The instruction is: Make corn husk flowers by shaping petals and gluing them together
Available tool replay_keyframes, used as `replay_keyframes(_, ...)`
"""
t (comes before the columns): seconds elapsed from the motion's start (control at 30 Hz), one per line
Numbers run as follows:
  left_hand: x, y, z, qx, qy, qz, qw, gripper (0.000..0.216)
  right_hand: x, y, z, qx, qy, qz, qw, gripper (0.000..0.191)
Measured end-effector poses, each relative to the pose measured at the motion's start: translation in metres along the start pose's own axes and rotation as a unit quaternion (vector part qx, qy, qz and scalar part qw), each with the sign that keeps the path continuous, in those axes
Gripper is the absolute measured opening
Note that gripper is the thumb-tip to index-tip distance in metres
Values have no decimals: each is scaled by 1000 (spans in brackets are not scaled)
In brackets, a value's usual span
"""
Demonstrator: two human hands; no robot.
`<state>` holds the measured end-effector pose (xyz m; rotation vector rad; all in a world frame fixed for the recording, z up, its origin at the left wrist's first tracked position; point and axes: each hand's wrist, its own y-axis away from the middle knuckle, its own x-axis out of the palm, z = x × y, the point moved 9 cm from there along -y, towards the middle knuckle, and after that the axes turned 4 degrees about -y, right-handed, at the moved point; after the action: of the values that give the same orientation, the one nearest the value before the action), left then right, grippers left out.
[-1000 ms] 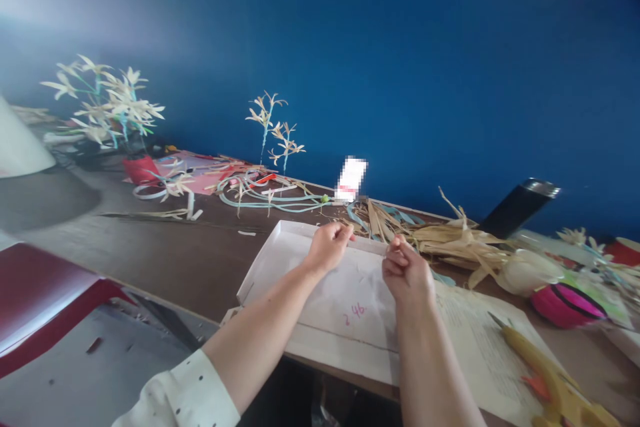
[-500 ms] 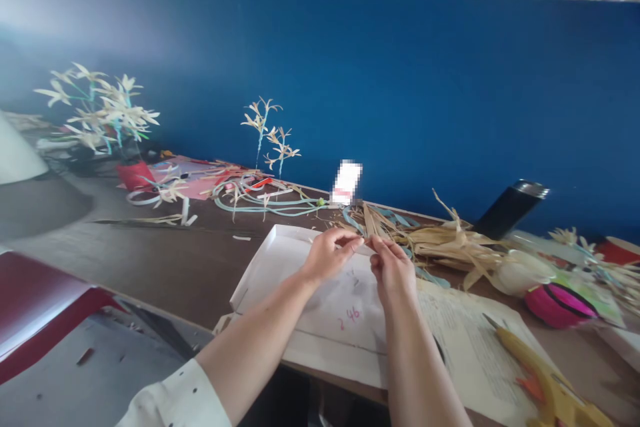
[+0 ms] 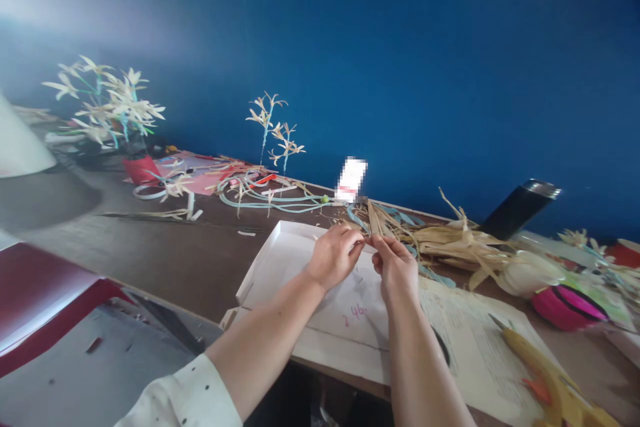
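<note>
Your left hand (image 3: 336, 257) and right hand (image 3: 399, 270) have drawn together; both grips pinch a thin piece (image 3: 369, 240), material unclear. Uneven pulling might snap it.

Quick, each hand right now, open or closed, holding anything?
Left hand: closed, fingers curled in; anything held is too small to tell.
Right hand: closed in a pinch; whether it holds anything cannot be told.

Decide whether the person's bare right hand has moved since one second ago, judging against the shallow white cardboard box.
Yes: judged against the white box, the right hand has moved leftward, closer to the bare left hand.
</note>
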<state>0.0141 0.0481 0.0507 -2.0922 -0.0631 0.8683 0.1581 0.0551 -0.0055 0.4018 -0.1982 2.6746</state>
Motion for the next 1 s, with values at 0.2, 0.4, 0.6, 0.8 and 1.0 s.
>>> replay_keyframes(0.2,2,-1,13,-78,35,14,996,17,0,-1,-5,19,-18,1,1000,29)
replay_keyframes(0.4,26,5,40,-235,188,116,947,22,6,-1,-17,86,-104,47,990,24)
replay_keyframes(0.6,38,10,44,-282,263,177,905,26,13,-1,-28,152,-159,91,971,24)
replay_keyframes(0.8,38,8,38,-251,236,177,922,30,16,0,-30,176,-174,104,963,26)
replay_keyframes(1.0,38,8,38,-262,285,172,906,34,17,-1,-26,161,-189,119,961,24)
